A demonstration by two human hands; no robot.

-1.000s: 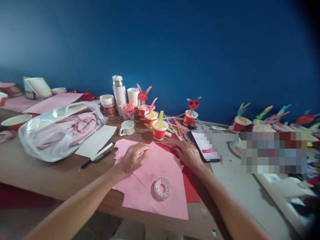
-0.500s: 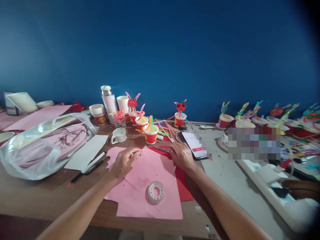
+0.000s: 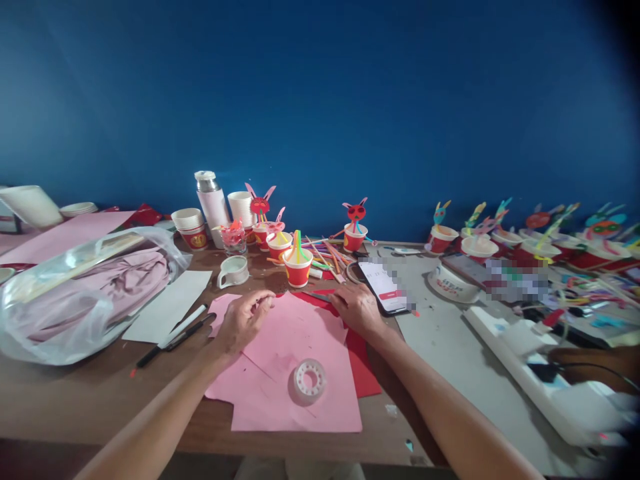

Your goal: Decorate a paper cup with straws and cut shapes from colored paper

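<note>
My left hand (image 3: 245, 321) hovers over the left part of a pink paper sheet (image 3: 285, 347). Its thumb and fingers are pressed together, and anything small between them is too hard to make out. At the sheet's upper right, my right hand (image 3: 358, 308) is closed around scissors (image 3: 319, 296); their grey blades point left and the handles are hidden under the fingers. A roll of clear tape (image 3: 310, 381) lies on the pink paper. Red paper (image 3: 367, 373) shows beneath it. Just beyond my hands stands a red paper cup (image 3: 298, 272) with yellow, green and orange pipe cleaners in it.
Left are a plastic bag (image 3: 95, 313) with pink cloth, white paper (image 3: 170, 303), pens (image 3: 175, 337) and a glass mug (image 3: 233, 272). Behind stand a thermos (image 3: 214, 217) and cup figures (image 3: 355, 233). A phone (image 3: 385, 288) and power strip (image 3: 520, 380) lie right.
The view has turned slightly to the right, so everything sits a little further left in the picture. Both hands keep nearly the same pose over the paper.
</note>
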